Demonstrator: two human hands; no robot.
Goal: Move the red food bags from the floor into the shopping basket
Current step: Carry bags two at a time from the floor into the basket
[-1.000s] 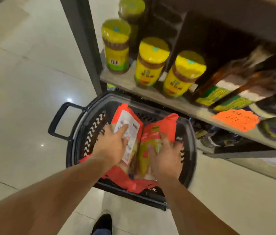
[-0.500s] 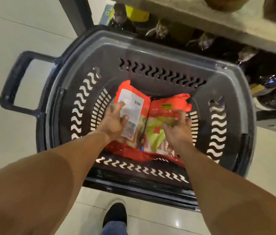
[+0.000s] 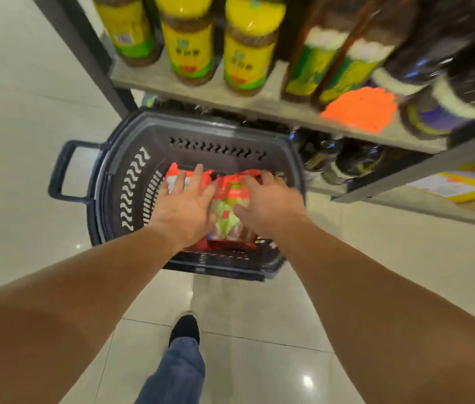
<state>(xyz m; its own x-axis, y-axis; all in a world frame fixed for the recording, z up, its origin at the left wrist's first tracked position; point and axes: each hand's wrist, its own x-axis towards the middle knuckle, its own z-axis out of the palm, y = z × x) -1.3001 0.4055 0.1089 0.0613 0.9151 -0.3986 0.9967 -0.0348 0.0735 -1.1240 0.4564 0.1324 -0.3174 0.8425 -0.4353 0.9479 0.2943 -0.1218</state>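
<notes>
We see both hands spread flat over the red food bags [image 3: 231, 196] inside the shopping basket [image 3: 131, 135], mid-frame. Left hand [image 3: 185, 205] covers the left bag, right hand [image 3: 271, 201] sits over the right edge of the right bag. Each grip is wide, fingers splayed, palms down, nothing pinched or held. Whether the palms press the bags or hover just above them, we cannot tell.

Key relation: the bags lie directly under the hands, side by side, long axes running from the near wall of the basket toward the shelf [image 3: 259, 107] at the top of the frame. Neither hand is clearly nearer; each has its own bag. The bags look already placed, so we judge the coming move to be a plain lift away.

Hidden: most of the left bag under the left hand, the bags' near ends behind the wrists, the basket bottom. Any bags left on the floor [image 3: 26, 141] are out of frame. The jars [image 3: 188, 39] on the shelf are blurred and their labels unreadable.
</notes>
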